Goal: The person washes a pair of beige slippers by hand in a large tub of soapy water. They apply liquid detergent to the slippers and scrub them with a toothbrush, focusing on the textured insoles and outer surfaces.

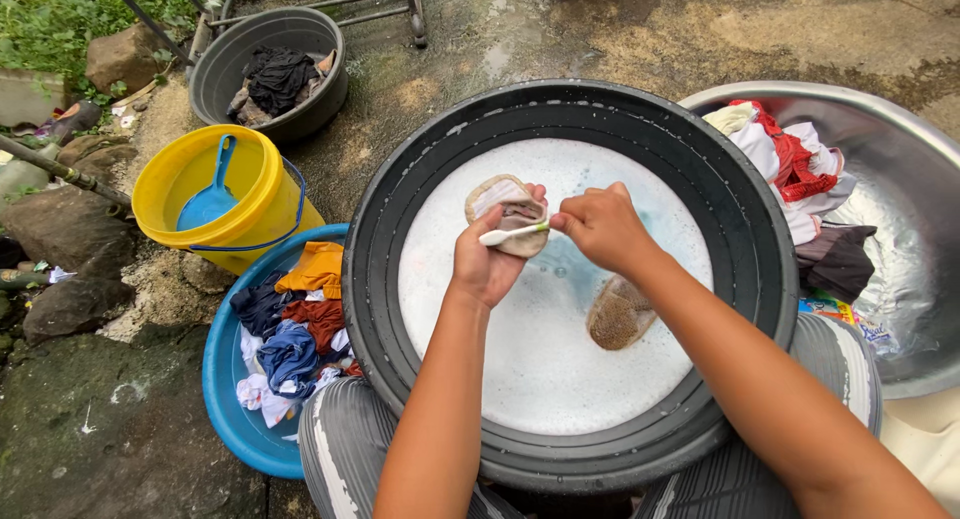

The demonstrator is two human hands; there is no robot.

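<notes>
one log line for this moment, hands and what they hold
left hand: holds shoe | right hand: white brush on shoe | over black basin of soapy water | second shoe floating

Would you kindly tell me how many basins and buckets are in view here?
5: the black soapy basin in the middle, a blue basin at its left, a yellow bucket behind that, a dark tub farther back, a metal basin at right. None seems hidden.

One package shows: a small flat sachet [826,308], brightly printed in blue, yellow and orange, lying at the inner left edge of the metal basin [905,194], just below the dark garment [838,261] there. A pale, crumpled wrapper [877,333] lies just beside it, to its right.
</notes>
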